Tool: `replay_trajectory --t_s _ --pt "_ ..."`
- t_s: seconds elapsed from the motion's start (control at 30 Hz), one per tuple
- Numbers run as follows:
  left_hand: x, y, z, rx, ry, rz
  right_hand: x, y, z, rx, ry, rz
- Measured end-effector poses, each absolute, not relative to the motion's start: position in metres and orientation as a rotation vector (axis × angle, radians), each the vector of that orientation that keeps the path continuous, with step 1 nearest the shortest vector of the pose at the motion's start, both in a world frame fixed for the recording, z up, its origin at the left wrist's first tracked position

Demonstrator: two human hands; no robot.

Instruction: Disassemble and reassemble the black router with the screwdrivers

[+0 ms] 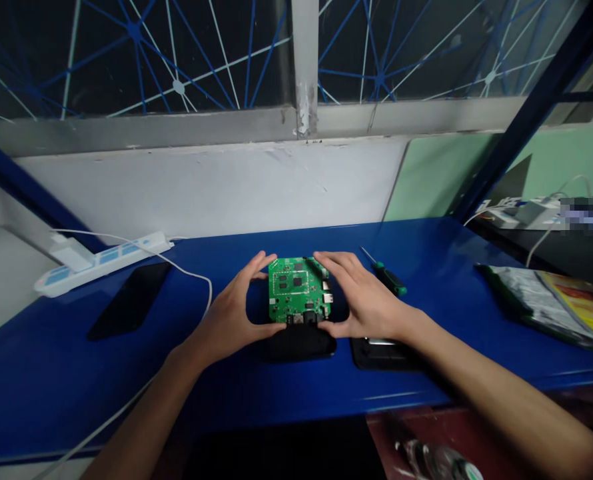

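Note:
Between my two hands is a green circuit board (294,283), its chips facing me and metal ports along its right and lower edges. My left hand (234,300) grips the board's left side, thumb at the lower edge and fingers at the upper left corner. On the opposite side, my right hand (359,293) pinches it the same way. Below the board lies a black plastic casing (301,347); whether they touch I cannot tell. Another black casing part (381,357) rests partly under my right wrist. Beyond that hand is a green-and-black screwdriver (386,275).
A white power strip (111,260) with a plugged-in adapter stands at the left, its white cable crossing the blue table (201,393). Near it lies a black phone (129,300). A shiny food packet (551,303) is at the right. A clear bottle (436,460) shows below the table edge.

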State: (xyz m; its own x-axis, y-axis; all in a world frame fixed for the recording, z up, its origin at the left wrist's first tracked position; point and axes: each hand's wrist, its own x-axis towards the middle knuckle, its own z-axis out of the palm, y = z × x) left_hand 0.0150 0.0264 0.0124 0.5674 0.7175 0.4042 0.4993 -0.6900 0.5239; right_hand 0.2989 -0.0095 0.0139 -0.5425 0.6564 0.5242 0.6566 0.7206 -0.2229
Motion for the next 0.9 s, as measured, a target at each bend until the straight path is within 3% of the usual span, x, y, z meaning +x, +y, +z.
replay_trajectory --t_s 0.5,0.9 --pt "0.019 0.022 0.013 2.581 1.015 0.950 0.303 -0.009 0.018 -1.007 -2.279 -0.098" --pt "0.062 0.016 0.021 2.917 0.866 0.762 0.296 -0.012 0.008 -0.948 -2.311 -0.225"
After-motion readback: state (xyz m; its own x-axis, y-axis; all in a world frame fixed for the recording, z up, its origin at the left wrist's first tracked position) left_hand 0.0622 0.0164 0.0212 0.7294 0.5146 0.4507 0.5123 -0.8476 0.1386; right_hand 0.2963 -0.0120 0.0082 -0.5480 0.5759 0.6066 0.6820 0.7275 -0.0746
